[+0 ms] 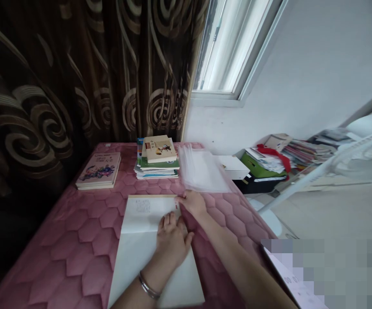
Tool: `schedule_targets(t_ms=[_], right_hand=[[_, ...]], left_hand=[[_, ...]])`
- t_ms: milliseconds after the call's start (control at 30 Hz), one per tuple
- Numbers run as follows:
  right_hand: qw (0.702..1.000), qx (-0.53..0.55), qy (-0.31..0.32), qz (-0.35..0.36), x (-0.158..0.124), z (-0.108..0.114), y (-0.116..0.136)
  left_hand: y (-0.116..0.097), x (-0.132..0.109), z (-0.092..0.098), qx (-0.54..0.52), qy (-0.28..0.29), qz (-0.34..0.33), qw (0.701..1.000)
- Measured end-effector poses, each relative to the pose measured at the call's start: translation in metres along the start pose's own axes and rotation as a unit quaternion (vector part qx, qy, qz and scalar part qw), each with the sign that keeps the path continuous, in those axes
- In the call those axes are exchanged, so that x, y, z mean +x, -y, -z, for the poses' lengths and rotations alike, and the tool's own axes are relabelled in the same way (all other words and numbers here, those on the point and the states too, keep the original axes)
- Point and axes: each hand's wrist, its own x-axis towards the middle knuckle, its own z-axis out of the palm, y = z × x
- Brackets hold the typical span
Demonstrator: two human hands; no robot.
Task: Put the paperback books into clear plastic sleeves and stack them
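An open book (137, 266) lies on the pink quilted cover, its pages pale and mostly blank. Its far part bears a small block of print and a red mark near the right corner, and a crease runs across below that print. My left hand (172, 236), with a silver bangle at the wrist, presses flat on the pages, fingers spread. At the book's far right corner my right hand (192, 204) is closed on the edge between thumb and fingers; part of its grip is hidden.
Beyond the book stand a stack of books (158, 156) and clear plastic sheets (201, 169). Pink-covered books (98, 171) lie at left. A patterned curtain (86, 77) hangs behind. Right of the bed are a white box (234, 166), a green bag (258, 166) and a white fan (327, 167).
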Motion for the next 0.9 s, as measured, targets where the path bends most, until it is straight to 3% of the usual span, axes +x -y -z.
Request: schedule_targets(t_ms=[133, 367, 633, 800, 900], right_hand=[[0.999, -0.047, 0.009, -0.015, 0.009, 0.005, 0.006], [0.999, -0.029, 0.039, 0.012, -0.021, 0.006, -0.003], [0.998, -0.047, 0.014, -0.047, 0.008, 0.007, 0.013], [0.997, -0.036, 0.063, 0.021, -0.021, 0.007, -0.004], [0.997, -0.034, 0.061, 0.025, -0.029, 0.006, -0.008]], left_hand=[[0.001, -0.001, -0.003, -0.011, 0.0, 0.001, 1.0], [0.001, 0.002, -0.002, -0.027, 0.018, 0.009, 0.999], [-0.002, 0.001, 0.001, -0.026, 0.003, 0.013, 1.0], [-0.001, 0.002, 0.003, -0.03, 0.015, 0.014, 0.999], [-0.001, 0.002, 0.002, -0.028, 0.006, 0.01, 1.0]])
